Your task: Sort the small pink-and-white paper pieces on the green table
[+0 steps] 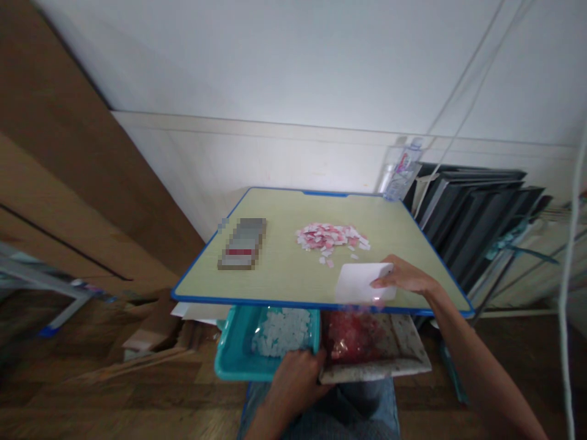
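Note:
My right hand grips a white flat card, held tilted at the front edge of the table. Pinkish bits blur below the card, over a worn, pale tray that has a red heap in it. My left hand is closed at the near left corner of that tray, where it meets a teal basin; its fingertips are partly hidden. Many small whitish pieces lie in the basin. On the tabletop is a loose pile of small pink and white pieces.
The folding table has a blue rim. A pixelated box-like object lies on its left side. A clear plastic bottle stands at the back right corner, beside dark folders or boards. A white cable hangs at right.

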Available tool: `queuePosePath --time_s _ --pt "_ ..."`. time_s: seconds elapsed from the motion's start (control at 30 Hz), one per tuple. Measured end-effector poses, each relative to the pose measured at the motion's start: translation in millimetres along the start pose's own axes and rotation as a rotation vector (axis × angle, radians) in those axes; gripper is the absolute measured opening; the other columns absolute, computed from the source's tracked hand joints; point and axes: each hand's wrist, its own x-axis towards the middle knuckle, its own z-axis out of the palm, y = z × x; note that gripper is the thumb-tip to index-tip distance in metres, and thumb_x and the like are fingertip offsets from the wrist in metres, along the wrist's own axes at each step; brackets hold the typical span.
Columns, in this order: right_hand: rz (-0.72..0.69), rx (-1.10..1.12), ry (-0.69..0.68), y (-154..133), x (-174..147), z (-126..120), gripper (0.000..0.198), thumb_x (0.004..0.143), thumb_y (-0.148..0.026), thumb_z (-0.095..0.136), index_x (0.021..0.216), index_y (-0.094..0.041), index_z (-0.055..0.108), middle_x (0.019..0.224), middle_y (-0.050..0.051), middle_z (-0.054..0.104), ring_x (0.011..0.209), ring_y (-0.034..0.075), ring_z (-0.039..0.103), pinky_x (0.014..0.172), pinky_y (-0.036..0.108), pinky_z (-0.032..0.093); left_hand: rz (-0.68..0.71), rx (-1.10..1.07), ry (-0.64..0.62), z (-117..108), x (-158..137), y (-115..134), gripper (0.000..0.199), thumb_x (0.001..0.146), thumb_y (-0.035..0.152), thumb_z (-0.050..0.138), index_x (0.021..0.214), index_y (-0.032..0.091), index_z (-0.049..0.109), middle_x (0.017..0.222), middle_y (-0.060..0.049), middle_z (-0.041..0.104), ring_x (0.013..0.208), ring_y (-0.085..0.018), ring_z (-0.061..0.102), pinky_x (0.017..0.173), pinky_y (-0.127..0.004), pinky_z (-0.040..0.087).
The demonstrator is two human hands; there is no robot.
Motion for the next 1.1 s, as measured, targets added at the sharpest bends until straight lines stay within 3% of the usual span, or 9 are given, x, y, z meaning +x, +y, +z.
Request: queuePosePath --time_s 0.43,0.8,1.1 --pt "-0.038 -0.062 0.060 7 -11 8 0.027 0.060 -0.036 0.063 0.053 -0.011 0.056 0.046 -0.004 0.044 0.044 0.007 0.034 0.040 0.021 0.025 -0.005 0.001 0.034 -7 -4 2 0.031 0.077 0.046 0.048 0.094 0.022 0.054 0.075 -0.006 0.060 0.069 -0.027 0.056 0.060 -0.032 0.040" --pt "-0.052 -0.086 0.188 1 -36 34 0.033 0.067 -0.040 0.056 0.048 -0.014 0.046 0.047 -0.005 0.032 0.046 0.006 0.028 0.041 0.020 0.021 -0.018 -0.032 0.004 -16 -6 5 0.031 0.077 0.044 0.047 0.098 0.023 0.053 0.079 -0.006 0.061 0.074 -0.026 0.057 0.064 -0.032 0.040" --pt "-0.055 -0.150 0.221 -4 -53 48 0.028 0.072 -0.036 0.051 0.067 -0.012 0.064 0.057 0.001 0.055 0.052 0.013 0.045 0.047 0.021 0.034 -0.031 -0.036 0.009 -15 -7 5 0.034 0.077 0.046 0.048 0.100 0.022 0.052 0.080 -0.007 0.060 0.074 -0.027 0.056 0.064 -0.032 0.039"
